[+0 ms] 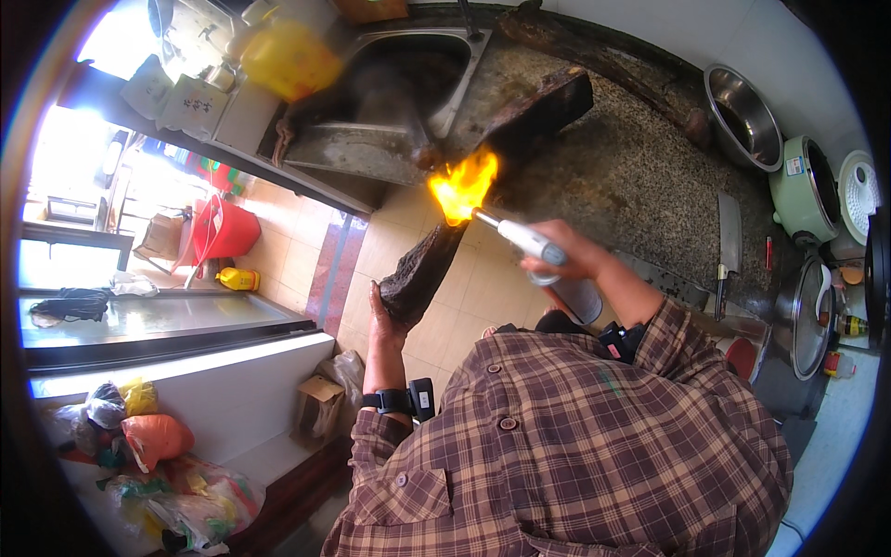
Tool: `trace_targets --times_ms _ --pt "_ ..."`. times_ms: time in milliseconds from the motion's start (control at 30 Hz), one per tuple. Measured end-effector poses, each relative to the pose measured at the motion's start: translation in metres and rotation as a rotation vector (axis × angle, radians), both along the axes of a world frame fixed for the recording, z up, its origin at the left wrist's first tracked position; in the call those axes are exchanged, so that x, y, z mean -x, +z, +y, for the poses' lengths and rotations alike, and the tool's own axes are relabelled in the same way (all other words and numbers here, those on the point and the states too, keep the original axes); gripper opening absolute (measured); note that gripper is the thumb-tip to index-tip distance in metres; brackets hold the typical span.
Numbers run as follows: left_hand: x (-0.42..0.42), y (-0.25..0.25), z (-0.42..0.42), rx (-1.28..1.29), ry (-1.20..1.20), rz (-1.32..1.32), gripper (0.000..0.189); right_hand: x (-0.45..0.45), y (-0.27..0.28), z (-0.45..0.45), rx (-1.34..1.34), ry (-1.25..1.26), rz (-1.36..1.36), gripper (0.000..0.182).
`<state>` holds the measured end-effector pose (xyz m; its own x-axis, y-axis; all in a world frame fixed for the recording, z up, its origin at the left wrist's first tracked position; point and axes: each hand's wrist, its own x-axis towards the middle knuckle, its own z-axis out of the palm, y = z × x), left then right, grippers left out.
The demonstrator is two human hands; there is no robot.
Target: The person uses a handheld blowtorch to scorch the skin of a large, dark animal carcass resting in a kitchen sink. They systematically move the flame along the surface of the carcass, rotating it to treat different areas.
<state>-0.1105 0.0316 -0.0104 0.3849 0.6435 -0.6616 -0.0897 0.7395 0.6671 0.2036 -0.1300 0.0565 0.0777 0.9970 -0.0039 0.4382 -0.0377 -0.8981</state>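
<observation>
My left hand grips the lower end of a long dark piece, charred on its surface, perhaps smoked meat; I cannot tell for certain. My right hand is closed around a gas torch with a canister below it. An orange flame burns at the nozzle and covers the upper tip of the held piece. Beyond the flame, a dark blocky piece rests on the speckled stone counter, and a long thin dark piece lies along the back wall.
A metal sink is at the back, with a yellow plastic jug on its left. On the right are a steel basin, a green rice cooker, a cleaver and a lidded pan. A cardboard box stands low at left.
</observation>
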Motion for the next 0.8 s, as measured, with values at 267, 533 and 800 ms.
trace_targets --times_ms 267,533,800 --pt "0.0011 -0.0012 0.0003 0.001 -0.013 0.021 0.074 -0.0025 -0.0002 0.0012 0.022 -0.025 0.019 0.037" --pt "0.0002 -0.0004 -0.0009 -0.014 -0.007 0.033 0.073 -0.0042 -0.0027 0.0006 0.0 -0.034 0.011 0.038" --pt "0.0012 -0.0008 -0.0027 -0.028 -0.015 0.039 0.073 -0.0063 0.0008 -0.0015 -0.013 -0.042 0.011 0.041"
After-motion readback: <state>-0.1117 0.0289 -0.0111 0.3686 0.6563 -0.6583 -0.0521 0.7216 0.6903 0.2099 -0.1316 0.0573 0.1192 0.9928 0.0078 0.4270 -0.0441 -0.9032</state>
